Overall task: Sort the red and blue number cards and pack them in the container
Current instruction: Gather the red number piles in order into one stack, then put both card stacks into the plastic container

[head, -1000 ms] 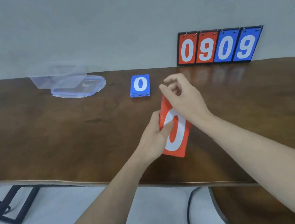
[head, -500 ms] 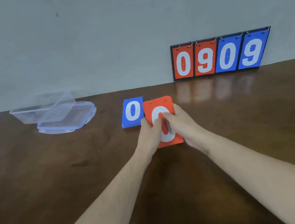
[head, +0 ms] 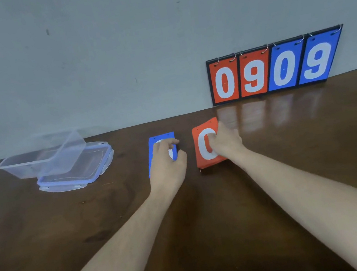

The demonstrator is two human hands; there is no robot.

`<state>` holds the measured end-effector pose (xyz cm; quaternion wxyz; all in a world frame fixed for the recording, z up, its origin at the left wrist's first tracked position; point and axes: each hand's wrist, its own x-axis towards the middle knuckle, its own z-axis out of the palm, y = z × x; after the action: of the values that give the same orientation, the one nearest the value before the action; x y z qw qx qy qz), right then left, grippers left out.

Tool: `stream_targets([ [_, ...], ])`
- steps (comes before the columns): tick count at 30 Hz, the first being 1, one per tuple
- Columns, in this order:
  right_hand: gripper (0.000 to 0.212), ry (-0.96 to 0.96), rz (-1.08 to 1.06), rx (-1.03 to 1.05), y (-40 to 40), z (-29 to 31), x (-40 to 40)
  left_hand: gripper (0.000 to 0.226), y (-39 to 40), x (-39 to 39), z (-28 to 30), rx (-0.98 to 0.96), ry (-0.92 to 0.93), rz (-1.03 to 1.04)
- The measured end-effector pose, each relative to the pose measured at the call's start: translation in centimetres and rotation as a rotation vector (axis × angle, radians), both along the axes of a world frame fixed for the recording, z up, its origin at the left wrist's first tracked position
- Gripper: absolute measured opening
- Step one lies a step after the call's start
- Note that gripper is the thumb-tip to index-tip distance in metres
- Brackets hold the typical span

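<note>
A: Where are the two piles of cards now?

B: Both lie flat on the dark wooden table [head: 58,226], side by side but with a gap between them. The blue cards [head: 153,144] are at about 11 o'clock from the middle of the view, and the red cards [head: 202,145] are at about 12 o'clock. The red pile shows a white 0 on top.

A: And the hands?

B: The left hand [head: 166,163] is on the blue cards; its fingers curl over the top card and the thumb is at the right edge, so it seems to grasp them. The right hand [head: 225,141] presses on the right half of the red cards with bent fingers. I cannot tell if it really grips the pile or only lies on it.

A: Where is the container?

B: The clear plastic container [head: 42,159] is far at 9 o'clock, well apart from the cards. It sits tilted, one end resting on its lid [head: 78,175], which lies flat on the table.

A: Anything behind?

B: A scoreboard [head: 276,67] leans on the wall at 1 o'clock. It shows 0 9 in red and 0 9 in blue.
</note>
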<state>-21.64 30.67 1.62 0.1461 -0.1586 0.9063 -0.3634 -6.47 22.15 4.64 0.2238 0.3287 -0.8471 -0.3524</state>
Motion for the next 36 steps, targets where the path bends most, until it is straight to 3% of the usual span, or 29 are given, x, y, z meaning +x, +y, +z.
stream_targets([
  [3,0.062,0.139,-0.014,0.226,0.2,-0.5,0.1,0.024,-3.0,0.4,-0.5,-0.017,-0.02,-0.051],
  [6,0.066,0.232,-0.047,0.205,0.1,0.3,0.9,0.02,-5.8,1.2,-0.8,-0.014,0.011,-0.097],
  [11,0.045,0.389,-0.139,-0.243,-3.9,1.5,6.8,0.019,-12.1,4.7,-1.0,0.039,0.077,-0.166],
  [16,0.03,0.231,-0.081,-0.531,-13.3,3.5,14.4,0.016,-20.9,10.0,-1.2,0.098,0.146,-0.136],
  [21,0.034,0.065,0.118,-0.328,-23.6,4.2,20.1,0.021,-29.7,16.2,-0.9,0.086,0.241,-0.036],
  [26,0.072,-0.228,0.099,-0.321,-31.6,5.2,22.7,0.035,-37.3,19.9,-0.5,-0.13,0.333,0.305],
  [28,0.088,-0.249,0.056,-0.265,-34.0,5.3,22.8,0.047,-40.3,20.6,-0.3,-0.042,0.388,0.418],
  [31,0.089,-0.163,0.027,-0.153,-35.9,4.9,22.4,0.061,-44.7,21.0,-0.6,0.106,0.393,0.509],
  [34,0.077,-0.022,0.015,0.017,-36.1,4.2,21.7,0.069,-47.8,21.1,-0.7,0.304,0.394,0.417],
  [36,0.071,-0.041,0.018,0.079,-35.9,3.9,21.1,0.071,-49.1,20.9,-0.6,0.508,0.359,0.32],
])
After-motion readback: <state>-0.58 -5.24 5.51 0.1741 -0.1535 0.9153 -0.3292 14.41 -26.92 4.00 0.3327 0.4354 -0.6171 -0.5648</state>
